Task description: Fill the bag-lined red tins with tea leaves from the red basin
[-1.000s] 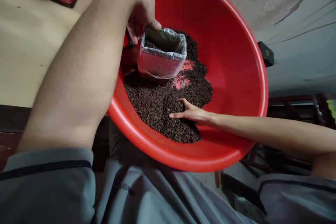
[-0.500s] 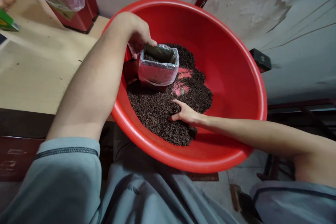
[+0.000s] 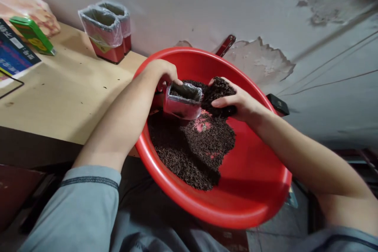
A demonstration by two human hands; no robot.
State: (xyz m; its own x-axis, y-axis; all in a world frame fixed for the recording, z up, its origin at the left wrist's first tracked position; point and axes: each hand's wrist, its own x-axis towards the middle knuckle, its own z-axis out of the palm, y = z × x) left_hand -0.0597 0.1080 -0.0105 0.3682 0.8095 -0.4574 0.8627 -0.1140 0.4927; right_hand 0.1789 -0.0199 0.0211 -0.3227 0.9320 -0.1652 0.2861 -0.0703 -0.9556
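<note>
My left hand (image 3: 169, 76) grips the far left rim of a red tin (image 3: 181, 108) lined with a clear plastic bag. Some dark leaves show inside the tin, which stands upright in a large red basin (image 3: 254, 157). Just right of the tin, my right hand (image 3: 233, 100) is curled around a heaped clump of dark dried leaves (image 3: 220, 92), held above the basin floor. More loose dark leaves (image 3: 183, 161) lie spread over the left and middle of the basin, with a pinkish printed patch (image 3: 203, 123) showing through them.
Two lined red tins (image 3: 108, 51) stand on the wooden table (image 3: 67, 98) at the left. Farther left are a green box (image 3: 32, 35), a plastic bag (image 3: 32, 6) and a printed sheet (image 3: 14, 53). Behind the basin is a peeling wall (image 3: 165, 12).
My right hand has risen from the leaf pile with a clump in it and moved up beside the tin. My left hand stays on the tin. The view has shifted, showing more table.
</note>
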